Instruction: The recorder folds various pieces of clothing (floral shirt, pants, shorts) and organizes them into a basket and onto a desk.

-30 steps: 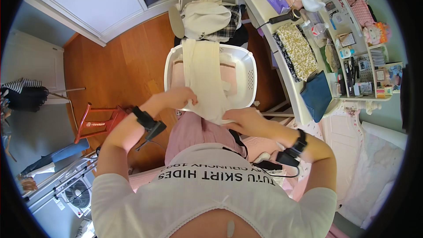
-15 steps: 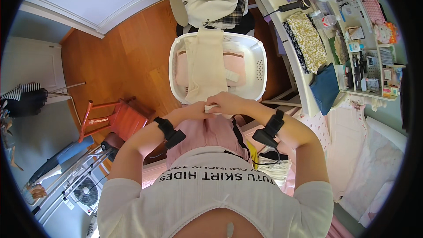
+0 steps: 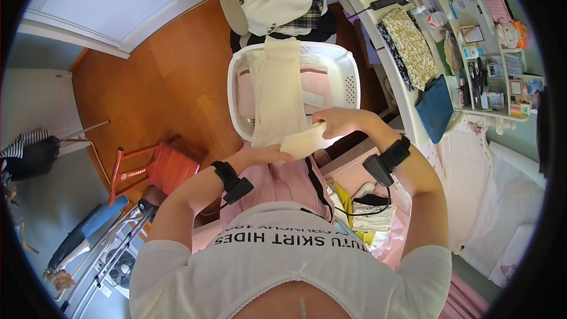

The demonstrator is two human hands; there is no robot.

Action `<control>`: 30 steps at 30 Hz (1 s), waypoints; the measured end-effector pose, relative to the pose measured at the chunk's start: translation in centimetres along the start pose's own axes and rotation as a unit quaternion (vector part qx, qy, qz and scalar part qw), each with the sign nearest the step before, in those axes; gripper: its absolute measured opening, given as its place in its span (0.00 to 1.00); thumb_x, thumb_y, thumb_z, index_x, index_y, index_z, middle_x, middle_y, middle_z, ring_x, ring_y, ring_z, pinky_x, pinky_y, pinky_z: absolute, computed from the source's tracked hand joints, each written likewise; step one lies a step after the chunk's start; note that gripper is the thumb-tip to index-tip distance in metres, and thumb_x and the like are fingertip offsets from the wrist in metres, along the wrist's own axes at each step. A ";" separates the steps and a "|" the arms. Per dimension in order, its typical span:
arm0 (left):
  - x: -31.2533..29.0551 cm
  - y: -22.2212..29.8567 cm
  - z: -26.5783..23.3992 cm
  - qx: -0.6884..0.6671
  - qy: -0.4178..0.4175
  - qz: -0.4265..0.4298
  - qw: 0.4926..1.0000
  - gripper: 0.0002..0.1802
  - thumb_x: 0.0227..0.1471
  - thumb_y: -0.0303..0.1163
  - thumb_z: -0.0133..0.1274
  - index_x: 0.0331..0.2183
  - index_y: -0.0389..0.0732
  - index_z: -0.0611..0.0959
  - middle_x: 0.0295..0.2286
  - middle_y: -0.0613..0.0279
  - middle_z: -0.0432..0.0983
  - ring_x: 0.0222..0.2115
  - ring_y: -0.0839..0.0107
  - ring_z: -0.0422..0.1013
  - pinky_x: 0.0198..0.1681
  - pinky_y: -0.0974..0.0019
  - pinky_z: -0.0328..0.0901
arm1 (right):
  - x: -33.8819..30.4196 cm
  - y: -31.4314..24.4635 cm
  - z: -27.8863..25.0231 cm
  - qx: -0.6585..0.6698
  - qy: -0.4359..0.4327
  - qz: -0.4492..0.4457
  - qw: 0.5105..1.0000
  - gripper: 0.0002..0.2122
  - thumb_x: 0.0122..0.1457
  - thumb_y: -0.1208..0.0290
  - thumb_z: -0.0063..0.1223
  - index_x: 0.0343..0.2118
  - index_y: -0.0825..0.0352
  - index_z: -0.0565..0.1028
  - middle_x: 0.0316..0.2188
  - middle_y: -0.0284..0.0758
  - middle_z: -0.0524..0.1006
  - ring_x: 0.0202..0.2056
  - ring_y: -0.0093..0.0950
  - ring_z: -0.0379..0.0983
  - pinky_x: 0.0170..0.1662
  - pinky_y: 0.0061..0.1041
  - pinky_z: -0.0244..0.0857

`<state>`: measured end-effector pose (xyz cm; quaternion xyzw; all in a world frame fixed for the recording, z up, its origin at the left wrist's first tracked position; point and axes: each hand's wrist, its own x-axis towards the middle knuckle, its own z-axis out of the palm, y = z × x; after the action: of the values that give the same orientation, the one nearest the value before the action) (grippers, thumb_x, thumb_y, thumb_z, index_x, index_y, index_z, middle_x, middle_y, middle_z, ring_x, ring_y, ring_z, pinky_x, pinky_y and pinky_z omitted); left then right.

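Behind everything, an expanse of orange-brown wooden floor [image 3: 147,77]. On that floor, over to the left, a red chair [image 3: 174,168]. At the centre, just ahead of the lap, a white basket [image 3: 342,74], with small holes through its right wall. Lengthwise over the basket, a long cream cloth [image 3: 280,85], from the far rim across the near rim and on to both hands, in at least 2 layers. Beneath it, inside the basket, a folded pink cloth [image 3: 320,85], visible on either side.

At the near end of the cream cloth, a folded-over band, slanting upward to the right between 2 hands: left hand [image 3: 263,155] at the lower left end, right hand [image 3: 347,121] at the upper right corner. Right fingers curled inward, with the corner pinched between thumb and fingertips. Left fingers drawn together and nearly straight, touching the band, with its end gripped there; cannot tell exactly where the left thumb presses. Between the left and right fingertips, only cream cloth, near the basket's near rim.
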<state>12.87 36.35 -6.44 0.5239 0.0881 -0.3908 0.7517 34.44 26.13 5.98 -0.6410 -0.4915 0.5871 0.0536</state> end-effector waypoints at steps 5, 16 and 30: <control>1.1 -0.1 -2.1 -0.247 0.002 0.012 0.969 0.27 0.45 0.34 0.48 0.47 0.36 0.62 0.42 0.61 0.64 0.42 0.71 0.61 0.44 0.71 0.57 | 4.2 1.2 -2.9 -0.053 -0.027 -0.009 0.998 0.18 0.37 0.76 0.47 0.37 0.67 0.67 0.31 0.39 0.70 0.35 0.33 0.66 0.37 0.26 0.60; 4.7 -1.9 -10.5 -0.329 0.443 0.108 0.827 0.24 0.42 0.27 0.49 0.43 0.34 0.63 0.39 0.59 0.65 0.39 0.70 0.64 0.40 0.67 0.60 | 13.0 8.0 -3.7 -0.020 0.353 -0.050 0.934 0.17 0.44 0.74 0.46 0.40 0.66 0.66 0.29 0.39 0.71 0.32 0.32 0.68 0.36 0.27 0.62; 4.2 -3.8 -6.5 0.270 0.461 -0.148 0.832 0.22 0.36 0.34 0.53 0.35 0.29 0.71 0.29 0.48 0.70 0.31 0.59 0.67 0.37 0.66 0.61 | 15.1 15.9 12.5 0.287 0.325 0.148 0.889 0.20 0.42 0.67 0.55 0.35 0.74 0.63 0.27 0.38 0.69 0.29 0.26 0.68 0.31 0.23 0.63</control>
<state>14.93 39.31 -14.28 0.8061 0.3916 -0.2190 0.3859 30.77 22.14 -18.67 -0.8180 -0.1558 0.4625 0.3045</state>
